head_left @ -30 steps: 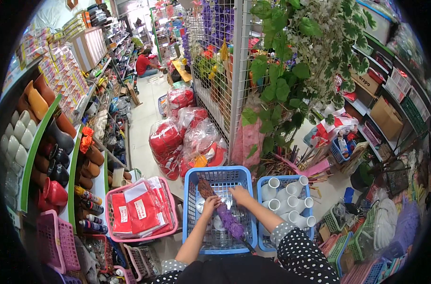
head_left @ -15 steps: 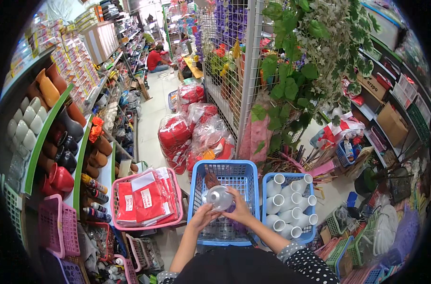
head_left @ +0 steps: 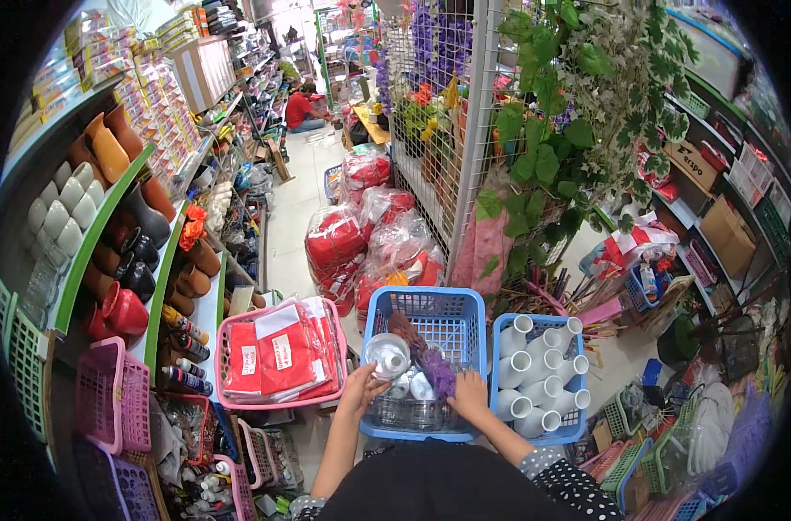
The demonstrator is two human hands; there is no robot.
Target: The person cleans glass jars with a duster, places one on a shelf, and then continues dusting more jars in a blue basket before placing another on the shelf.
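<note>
My left hand (head_left: 358,391) grips the rim of a clear round vase (head_left: 387,355), held over the left part of a blue plastic basket (head_left: 475,323). At the basket's right side my right hand (head_left: 471,396) is closed on a purple frilly bunch (head_left: 439,375), which looks like artificial flowers. Inside the basket lie more clear containers (head_left: 410,412), partly overlapping, and a brown textured piece (head_left: 401,326) beside the vase. The undersides of my fingers are hidden.
Left of the basket stands a pink basket (head_left: 343,382) with red packets (head_left: 282,354). To the right, another blue basket (head_left: 578,431) holds several white vases (head_left: 541,392). Red plastic-wrapped bundles (head_left: 336,239) sit ahead. A person in red (head_left: 299,108) is far down the aisle.
The clear vase has gone from both hands to my left hand alone, lower and slightly left. My right hand has moved right and down onto the purple bunch. The camera view has shifted slightly left.
</note>
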